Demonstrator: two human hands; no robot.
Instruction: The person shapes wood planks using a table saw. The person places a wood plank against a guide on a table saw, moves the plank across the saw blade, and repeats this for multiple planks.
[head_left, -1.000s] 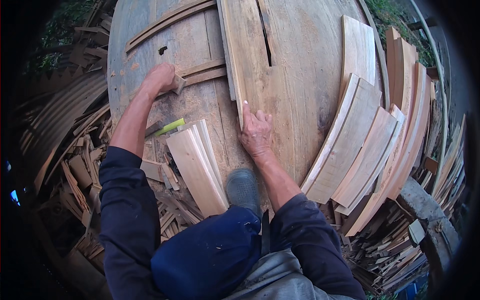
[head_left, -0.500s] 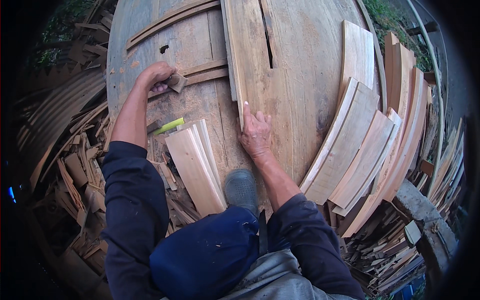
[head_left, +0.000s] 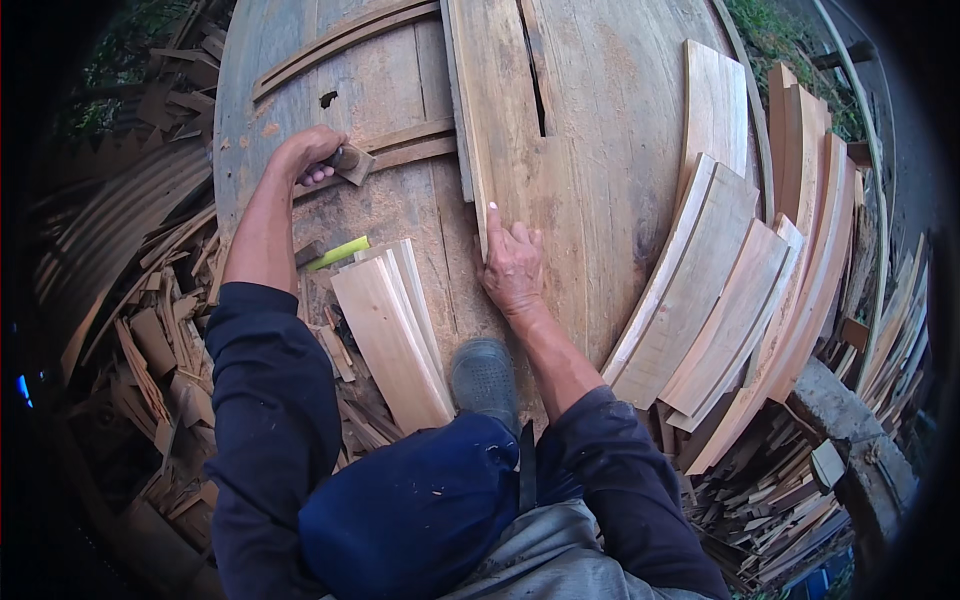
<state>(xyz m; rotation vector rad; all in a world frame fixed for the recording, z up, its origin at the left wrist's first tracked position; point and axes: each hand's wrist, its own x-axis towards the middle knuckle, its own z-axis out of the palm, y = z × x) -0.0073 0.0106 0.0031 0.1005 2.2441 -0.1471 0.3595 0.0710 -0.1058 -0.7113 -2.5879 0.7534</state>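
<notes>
My left hand [head_left: 312,155] is closed around a small tool or block with a squarish brown wooden end [head_left: 354,164]; most of it is hidden by my fingers. That end is over a curved wooden strip [head_left: 415,152] on the worn wooden work surface [head_left: 610,130]. To the right, my right hand [head_left: 514,268] lies with fingers stretched and holds nothing. Its index finger runs along the near end of a long narrow wooden board [head_left: 468,110].
Cut planks [head_left: 385,335] lean near my shoe [head_left: 484,380], beside a yellow-green item [head_left: 340,252]. Curved boards [head_left: 690,290] lie at the right. Scrap wood [head_left: 160,340] is heaped at the left. A slot [head_left: 533,70] and a small hole [head_left: 328,99] break the surface.
Almost nothing differs. My left hand and forearm have shifted very slightly, while my right hand stays in place on the board.
</notes>
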